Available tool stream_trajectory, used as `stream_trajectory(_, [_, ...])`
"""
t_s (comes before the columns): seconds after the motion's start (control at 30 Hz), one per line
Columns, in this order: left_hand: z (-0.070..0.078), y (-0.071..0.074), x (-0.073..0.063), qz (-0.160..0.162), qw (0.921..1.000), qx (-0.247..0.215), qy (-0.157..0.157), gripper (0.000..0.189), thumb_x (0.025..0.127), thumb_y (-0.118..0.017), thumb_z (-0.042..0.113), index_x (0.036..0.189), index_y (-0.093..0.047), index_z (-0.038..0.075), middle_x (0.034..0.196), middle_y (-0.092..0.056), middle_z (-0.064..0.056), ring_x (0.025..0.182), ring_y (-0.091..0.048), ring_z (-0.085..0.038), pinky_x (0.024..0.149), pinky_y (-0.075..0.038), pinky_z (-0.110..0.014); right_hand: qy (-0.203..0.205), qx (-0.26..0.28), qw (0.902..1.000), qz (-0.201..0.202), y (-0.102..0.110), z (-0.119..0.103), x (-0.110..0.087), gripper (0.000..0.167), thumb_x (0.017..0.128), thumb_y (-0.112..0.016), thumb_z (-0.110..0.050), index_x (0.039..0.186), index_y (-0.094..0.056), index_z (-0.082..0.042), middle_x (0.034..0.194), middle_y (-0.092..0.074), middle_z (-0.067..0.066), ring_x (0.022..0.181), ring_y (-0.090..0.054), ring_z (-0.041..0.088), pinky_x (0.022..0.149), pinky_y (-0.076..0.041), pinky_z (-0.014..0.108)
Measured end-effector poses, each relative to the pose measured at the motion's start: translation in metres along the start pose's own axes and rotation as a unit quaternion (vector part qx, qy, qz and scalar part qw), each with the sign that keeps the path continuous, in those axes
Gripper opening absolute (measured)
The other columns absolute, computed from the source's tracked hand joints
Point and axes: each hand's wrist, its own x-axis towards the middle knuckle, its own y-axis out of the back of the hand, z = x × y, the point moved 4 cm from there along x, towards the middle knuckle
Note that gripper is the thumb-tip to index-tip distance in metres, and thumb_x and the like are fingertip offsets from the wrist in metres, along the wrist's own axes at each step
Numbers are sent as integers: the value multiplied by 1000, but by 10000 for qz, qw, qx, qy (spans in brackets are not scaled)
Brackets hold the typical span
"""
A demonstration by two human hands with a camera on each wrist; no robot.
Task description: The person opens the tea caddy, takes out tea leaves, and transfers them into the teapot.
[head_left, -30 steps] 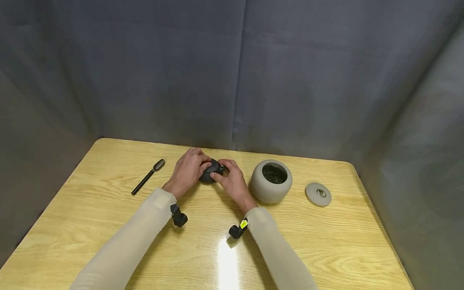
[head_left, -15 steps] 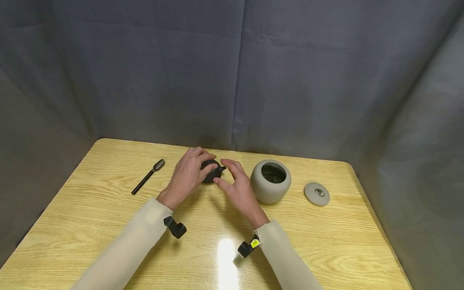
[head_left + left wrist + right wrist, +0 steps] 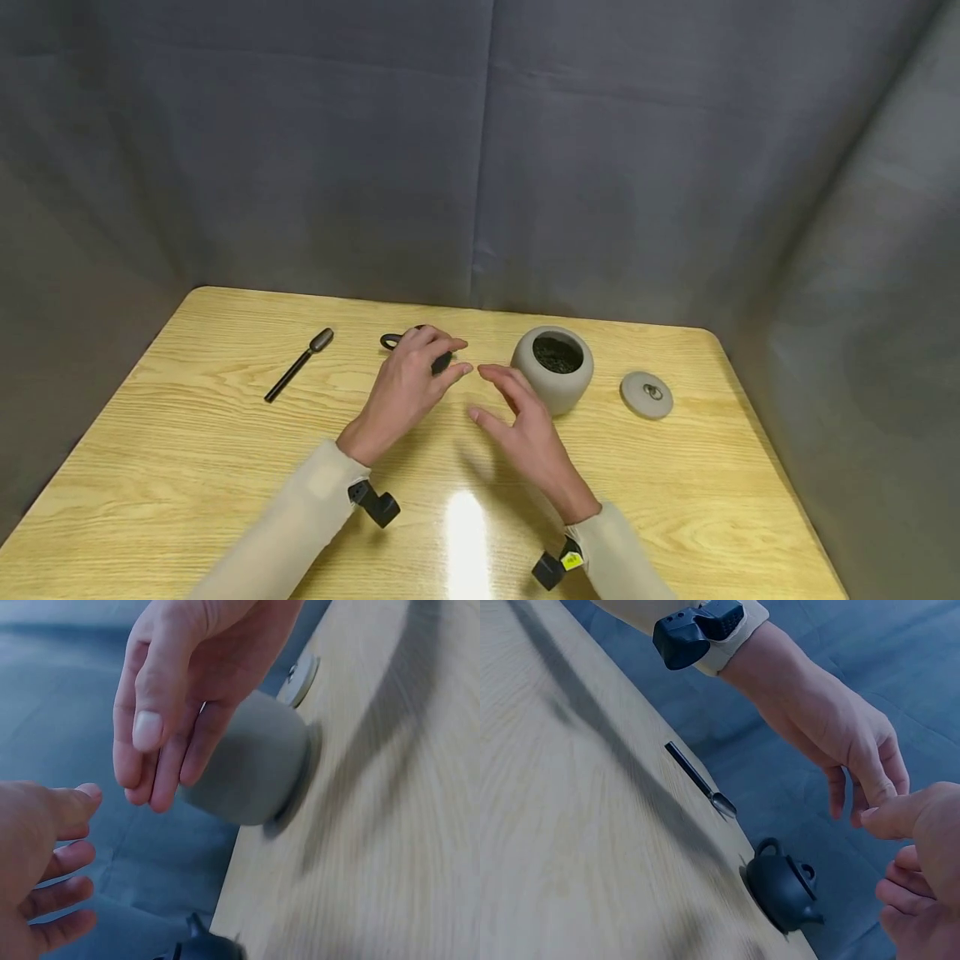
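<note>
A small black teapot (image 3: 778, 890) stands upright on the table with its lid on, handle and spout showing in the right wrist view. In the head view my left hand (image 3: 408, 379) covers most of it, raised above and in front of it. Nothing is between the spread thumb and fingers of that hand. My right hand (image 3: 531, 433) hovers just in front of a round grey jar (image 3: 553, 387), fingers loosely bent and holding nothing. The two hands face each other with a narrow gap between their fingertips. Dark dried leaves (image 3: 557, 354) lie inside the uncovered jar.
On the left lies a black-handled scoop (image 3: 298, 367). A round grey lid (image 3: 647, 395) with a ring on top lies flat to the right of the jar. Grey curtains (image 3: 337, 167) enclose the wooden table (image 3: 187, 467) at the back and sides.
Both hands have come off the teapot and drawn back toward the person. The right hand has moved right and nearer. The teapot now stands untouched; scoop, jar and lid stay put.
</note>
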Motion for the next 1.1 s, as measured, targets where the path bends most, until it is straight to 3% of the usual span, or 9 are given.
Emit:
stream_trajectory(0.37, [12, -26, -2, -219, 9995, -196, 134, 40, 98, -79, 35, 131, -75, 14, 124, -72, -5, 112, -64, -24, 96, -57, -42, 27, 6, 9995, 309, 31, 14, -31, 48, 98, -77, -9, 144, -64, -12, 150, -59, 7, 146, -56, 27, 124, -43, 44])
stream_trajectory(0.6, [20, -46, 2, -546, 9958, -633, 378, 54, 97, -80, 39, 143, -67, 14, 140, -65, -7, 133, -60, -28, 113, -52, -49, 48, -40, 9987, 502, 51, 21, -46, 41, 98, -77, -10, 138, -67, -5, 141, -64, 9, 137, -62, 30, 120, -48, 43])
stream_trajectory(0.83, [20, -64, 5, -895, 9873, -1106, 709, 76, 94, -83, 43, 157, -52, 15, 159, -52, -7, 151, -48, -30, 123, -44, -52, 70, -378, 9944, 983, 77, 32, -50, 27, 98, -76, -7, 125, -72, -3, 127, -70, 8, 119, -66, 12, 104, -59, 35])
stream_trajectory(1.0, [20, -76, 8, -1104, 9790, -1524, 790, 85, 94, -82, 45, 164, -41, 17, 167, -42, -6, 158, -39, -28, 126, -40, -53, -118, -758, 9878, 1354, 103, 43, -51, 22, 100, -75, -10, 120, -72, -2, 120, -73, 12, 104, -66, 1, 93, -57, 20])
stream_trajectory(1.1, [19, -83, 10, -1160, 9761, -1648, 817, 88, 94, -82, 46, 165, -38, 18, 170, -37, -4, 160, -36, -27, 127, -39, -54, -312, -1204, 9812, 1475, 123, 50, -50, 21, 102, -73, -15, 121, -71, -6, 119, -73, 12, 100, -65, 1, 89, -54, 16])
